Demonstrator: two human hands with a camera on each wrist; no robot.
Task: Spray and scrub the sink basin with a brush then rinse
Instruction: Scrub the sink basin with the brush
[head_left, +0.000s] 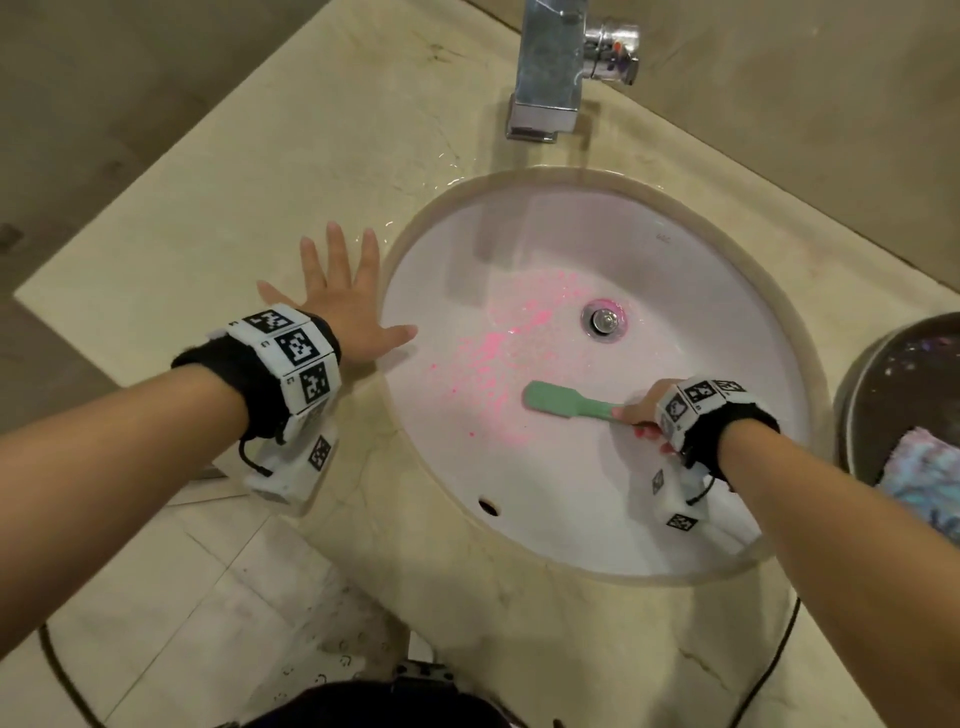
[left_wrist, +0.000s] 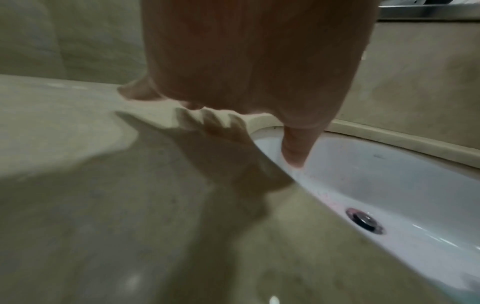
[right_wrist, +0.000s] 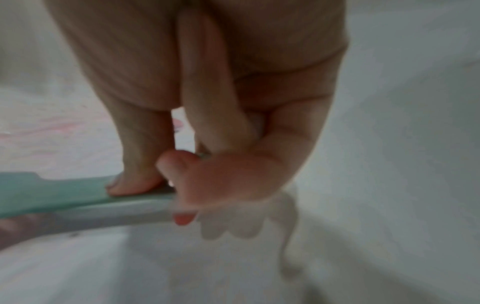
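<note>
The left hand (left_wrist: 249, 61) is seen from the wrist side, filling the upper middle of the frame, fingers spread. The thumb (left_wrist: 296, 148) is pointed down over the rim of the sink (left_wrist: 389, 185), at the right. The hand's shadow is cast on the counter (left_wrist: 78, 164), at the left. The drain (left_wrist: 365, 220) is seen at lower right.

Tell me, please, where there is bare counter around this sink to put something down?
Bare counter lies left of the sink, beyond the flat left hand, and behind it left of the tap. The right is crowded by a dark bowl; the right hand scrubs with the brush.
</note>
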